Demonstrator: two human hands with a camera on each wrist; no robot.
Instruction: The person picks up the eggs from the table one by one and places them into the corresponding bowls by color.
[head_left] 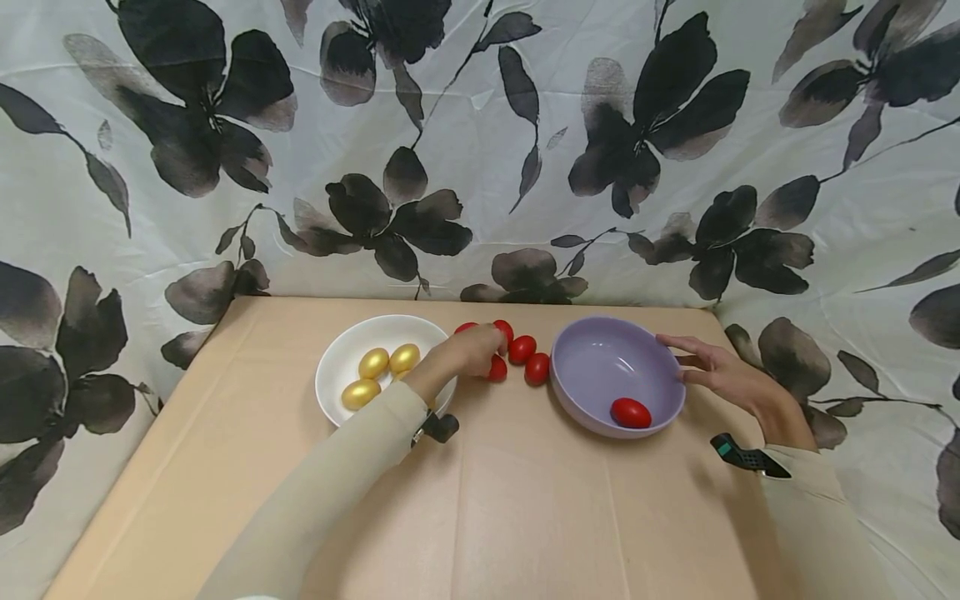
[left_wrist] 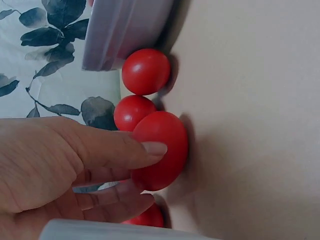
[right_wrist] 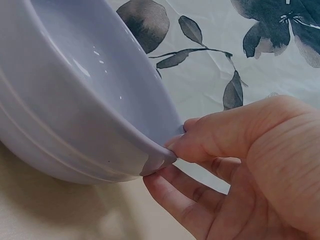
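Observation:
Over the row of red eggs, my left hand (head_left: 474, 350) has its thumb and fingers around one red egg (left_wrist: 167, 127), which stays close to the table. More shiny red eggs (head_left: 522, 349) lie beside and behind it, between the plate and the bowl. My right hand (head_left: 723, 379) pinches the rim of the lavender bowl (right_wrist: 75, 95) at its right side, thumb at the inner edge and fingers beneath the outside. Inside that bowl lies a single red egg (head_left: 631, 412).
A white plate (head_left: 333, 350) with several golden eggs (head_left: 372, 363) stands on the left, partly covered by my left forearm. The light wooden table (head_left: 525, 517) ends at the back against a floral cloth (head_left: 480, 125).

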